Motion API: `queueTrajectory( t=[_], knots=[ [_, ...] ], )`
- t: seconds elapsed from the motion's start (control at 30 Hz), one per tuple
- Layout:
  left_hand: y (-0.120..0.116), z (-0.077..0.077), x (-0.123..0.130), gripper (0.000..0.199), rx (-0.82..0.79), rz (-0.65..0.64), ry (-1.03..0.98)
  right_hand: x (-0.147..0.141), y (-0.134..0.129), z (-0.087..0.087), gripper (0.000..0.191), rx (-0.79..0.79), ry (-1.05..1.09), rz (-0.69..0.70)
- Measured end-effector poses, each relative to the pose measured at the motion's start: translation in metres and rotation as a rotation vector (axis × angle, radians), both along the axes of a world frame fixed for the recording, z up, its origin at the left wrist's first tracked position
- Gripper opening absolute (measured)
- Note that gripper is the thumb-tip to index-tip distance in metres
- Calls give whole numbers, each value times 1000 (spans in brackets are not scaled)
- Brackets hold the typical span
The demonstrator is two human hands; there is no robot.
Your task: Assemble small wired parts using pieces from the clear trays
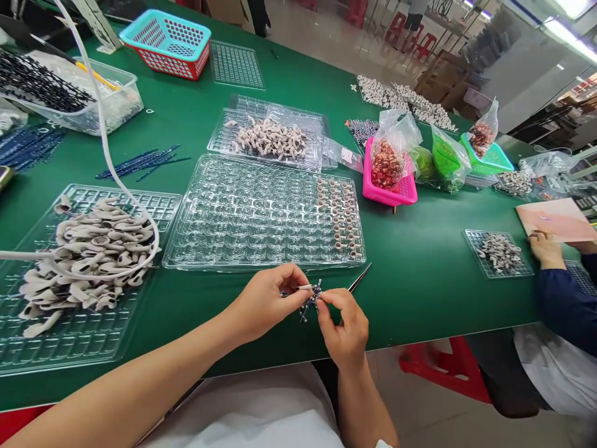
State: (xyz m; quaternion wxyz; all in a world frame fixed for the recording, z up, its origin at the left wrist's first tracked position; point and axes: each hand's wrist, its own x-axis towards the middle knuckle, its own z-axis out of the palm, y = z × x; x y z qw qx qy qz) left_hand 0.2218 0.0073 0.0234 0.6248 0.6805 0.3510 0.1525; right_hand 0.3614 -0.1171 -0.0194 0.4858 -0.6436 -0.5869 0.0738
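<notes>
My left hand (273, 302) pinches a small white earbud shell (305, 287) between thumb and finger; mostly its slim stem shows. Close against it, my right hand (345, 323) has thumb and forefinger pressed together on something too small to name. Between and below the fingertips lies a little heap of tiny blue-and-metal components (308, 305) on the green table. Dark pointed tweezers (359, 278) lie just beyond my right hand, partly hidden by it. In front of both hands is a clear moulded tray (252, 214), its right-hand columns holding upright earbud shells (345, 214).
At left, a white cable (105, 140) loops over a tray (107, 348) heaped with earbud shells. Behind are another heaped tray (219, 137) and a blue-and-red basket (186, 62). A pink basket (394, 196) stands right. A co-worker's hand (545, 250) holds a pinkish sheet farther right.
</notes>
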Motion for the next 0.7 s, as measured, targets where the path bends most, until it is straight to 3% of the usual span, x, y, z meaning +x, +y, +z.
queueTrajectory(
  t=[0.27,0.47,0.7],
  knots=[
    [9,-3,0,27,-452,-57,-80,0,-1,1,24,40,-19,-22],
    [7,-2,1,23,-557,-51,-167,-1,-5,2,11,-47,176,-34],
    [3,-3,1,22,-613,-21,-243,-1,-8,0,7,-36,348,-83]
  ],
)
